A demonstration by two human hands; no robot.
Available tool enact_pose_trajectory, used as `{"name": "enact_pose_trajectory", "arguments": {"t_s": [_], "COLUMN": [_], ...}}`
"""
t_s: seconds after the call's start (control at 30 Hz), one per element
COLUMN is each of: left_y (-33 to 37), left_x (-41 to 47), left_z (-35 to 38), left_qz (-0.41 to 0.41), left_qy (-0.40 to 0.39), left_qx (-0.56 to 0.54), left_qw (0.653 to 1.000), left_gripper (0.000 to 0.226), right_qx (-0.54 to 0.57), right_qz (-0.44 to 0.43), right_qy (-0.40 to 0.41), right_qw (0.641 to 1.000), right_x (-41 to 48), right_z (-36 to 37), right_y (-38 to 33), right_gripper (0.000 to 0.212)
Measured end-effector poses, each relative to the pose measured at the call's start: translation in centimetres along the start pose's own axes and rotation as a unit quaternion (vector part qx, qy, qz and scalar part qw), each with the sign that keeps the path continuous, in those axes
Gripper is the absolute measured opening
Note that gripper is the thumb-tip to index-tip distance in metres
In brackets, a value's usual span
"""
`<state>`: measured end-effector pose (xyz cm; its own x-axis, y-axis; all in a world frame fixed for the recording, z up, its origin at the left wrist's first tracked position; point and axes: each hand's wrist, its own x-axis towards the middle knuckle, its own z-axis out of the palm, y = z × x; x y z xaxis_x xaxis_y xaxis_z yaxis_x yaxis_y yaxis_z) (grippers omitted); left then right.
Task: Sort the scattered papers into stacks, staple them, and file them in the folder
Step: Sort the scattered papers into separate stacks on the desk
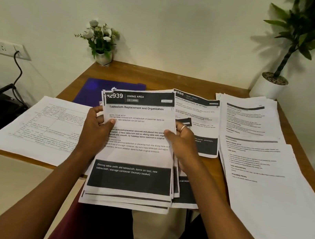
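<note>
Nearest me, the stack (134, 157) of printed sheets hangs past the near edge of the tabletop (159, 77), over my lap. Its lower ends are fanned out unevenly. I hold it from both sides. My left hand (97, 126) grips the left edge, thumb on the top sheet and the other fingers (98, 110) curled behind. My right hand (183, 142) grips the right edge the same way, thumb on top, with a ring (182, 127) on one finger. The top sheet is headed "2939 Dining Area" and titled "Tablecloth Replacement and Organization".

To the left, sheets with ruled tables (48, 122) lie flat, overhanging the near left corner. Along the right edge a loose pile (260, 156) of text pages spreads from near to far, its nearest sheets running off the near edge. Just beyond my right hand, a sheet marked 2886 (197, 109) lies flat between the stack and that pile, partly hidden by the stack.

Farther back, left of centre, the purple folder (99, 89) lies closed on the tabletop, its near part covered by the stack. At the far edge stands a small pot of white flowers (102, 42), and at the far right corner a green plant in a white pot (268, 89). A wall socket (1, 47) with a black cable (19, 70) sits on the left wall.
</note>
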<state>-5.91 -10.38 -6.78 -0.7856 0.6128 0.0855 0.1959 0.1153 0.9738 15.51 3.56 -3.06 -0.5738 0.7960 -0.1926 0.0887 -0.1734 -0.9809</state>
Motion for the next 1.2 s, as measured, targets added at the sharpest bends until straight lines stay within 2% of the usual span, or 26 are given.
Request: {"name": "enact_pose_trajectory", "arguments": {"t_s": [0.07, 0.2, 0.27, 0.33, 0.4, 0.43, 0.53, 0.6, 0.67, 0.77, 0.83, 0.97, 1.03, 1.1, 1.17, 1.2], "left_y": [0.0, -0.2, -0.3, 0.1, 0.1, 0.1, 0.2, 0.3, 0.2, -0.1, -0.1, -0.3, -1.0, -1.4, -1.4, -1.4], "left_x": [0.1, 0.0, 0.0, -0.2, -0.4, -0.3, -0.4, -0.4, -0.4, -0.2, -0.2, 0.4, 0.9, 1.0, 0.7, 0.4], "left_z": [-0.1, 0.1, 0.3, 0.4, 0.4, 0.5, 0.6, 0.7, 0.5, 0.4, 0.4, 0.1, -0.2, -0.6, -1.0, -1.1], "left_qz": [0.006, 0.020, 0.024, 0.034, 0.040, 0.040, 0.044, 0.051, 0.052, 0.049, 0.059, 0.088, 0.078, 0.079, 0.132, 0.159], "left_qy": [-0.014, -0.026, -0.024, -0.022, -0.024, -0.025, -0.026, -0.025, -0.031, -0.032, -0.019, 0.011, 0.013, -0.019, -0.051, -0.066], "left_qx": [-0.009, 0.027, 0.025, 0.026, 0.025, 0.024, 0.024, 0.021, 0.013, 0.022, 0.037, 0.062, 0.070, 0.039, 0.023, 0.025], "left_qw": [1.000, 0.999, 0.999, 0.999, 0.999, 0.999, 0.998, 0.998, 0.998, 0.998, 0.997, 0.994, 0.994, 0.996, 0.990, 0.985], "left_gripper": [0.054, 0.027, 0.022, 0.021, 0.022, 0.021, 0.021, 0.021, 0.023, 0.023, 0.018, 0.016, 0.011, 0.015, 0.029, 0.027], "right_qx": [-0.042, -0.094, -0.131, -0.237, -0.322, -0.336, -0.298, -0.243, -0.202, -0.169, -0.149, -0.135, -0.138, -0.132, -0.121, -0.107], "right_qz": [-0.002, -0.043, -0.106, -0.178, -0.166, -0.121, -0.026, -0.020, -0.009, -0.014, -0.021, -0.035, -0.044, -0.061, -0.090, -0.106], "right_qy": [0.004, 0.005, 0.073, 0.202, 0.279, 0.278, 0.219, 0.193, 0.174, 0.135, 0.124, 0.144, 0.156, 0.186, 0.239, 0.262], "right_qw": [0.999, 0.995, 0.983, 0.933, 0.889, 0.892, 0.929, 0.950, 0.964, 0.976, 0.981, 0.980, 0.977, 0.972, 0.959, 0.953], "right_x": [-0.1, -0.6, -0.7, -0.2, 0.5, 0.7, 1.1, 1.3, 1.6, 1.9, 1.6, 1.7, 2.0, 2.0, 2.2, 2.3], "right_z": [-0.1, -0.2, -0.7, -1.5, -2.6, -3.1, -3.9, -3.9, -4.0, -4.4, -4.7, -5.3, -5.6, -5.8, -6.2, -6.4], "right_y": [0.4, 0.6, 1.1, 1.6, 1.9, 1.8, 1.5, 1.0, 0.6, 0.7, 0.5, 0.1, 0.1, -0.2, -0.7, -0.8], "right_gripper": [0.028, 0.019, 0.018, 0.030, 0.036, 0.044, 0.075, 0.078, 0.069, 0.030, 0.014, 0.009, 0.017, 0.029, 0.034, 0.033]}}
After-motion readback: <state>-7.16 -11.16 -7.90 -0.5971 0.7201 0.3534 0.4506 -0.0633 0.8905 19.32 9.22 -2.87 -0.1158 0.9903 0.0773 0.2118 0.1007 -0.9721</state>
